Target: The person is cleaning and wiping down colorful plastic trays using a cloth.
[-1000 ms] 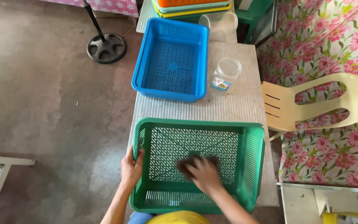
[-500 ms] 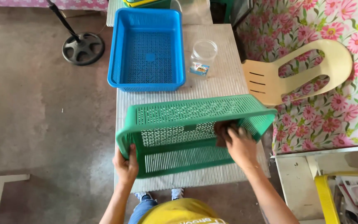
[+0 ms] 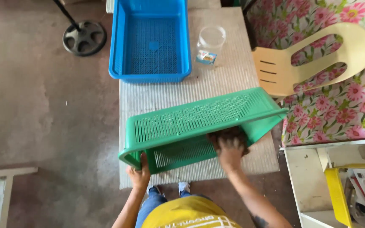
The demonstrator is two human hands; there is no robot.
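The far wall of the green slotted plastic basket [image 3: 191, 120] is tipping up toward the camera and covering most of the basket's inside, so only a strip of its perforated floor is showing below the rim. A dark brown wad, perhaps a cloth or scrubber [image 3: 227, 136], is sitting half under that rim; its material is too dim to make out. The top edge is cutting off the blue rectangular plastic basket [image 3: 151, 42], and the pole of the black wheel-shaped stand base [image 3: 84, 38] is running out of view at the top.

The left hand [image 3: 139, 175] is gripping the basket's near left corner, fingers wrapping over the rim and closing on it. The right hand [image 3: 231, 153] is reaching inside the basket, pressing onto the dark wad; its fingertips are disappearing into the shadow, so whether they are curling around the wad or lying flat on it cannot be told.

The green basket is resting tilted on the near part of the pale ribbed table [image 3: 216, 82], its right end reaching past the table's edge. Beyond it the blue basket is lying flat, with a clear plastic jar [image 3: 210, 44] just beside it to the right. A cream plastic chair [image 3: 313, 59] is standing at the table's right side against a pink floral cloth [image 3: 351, 101].
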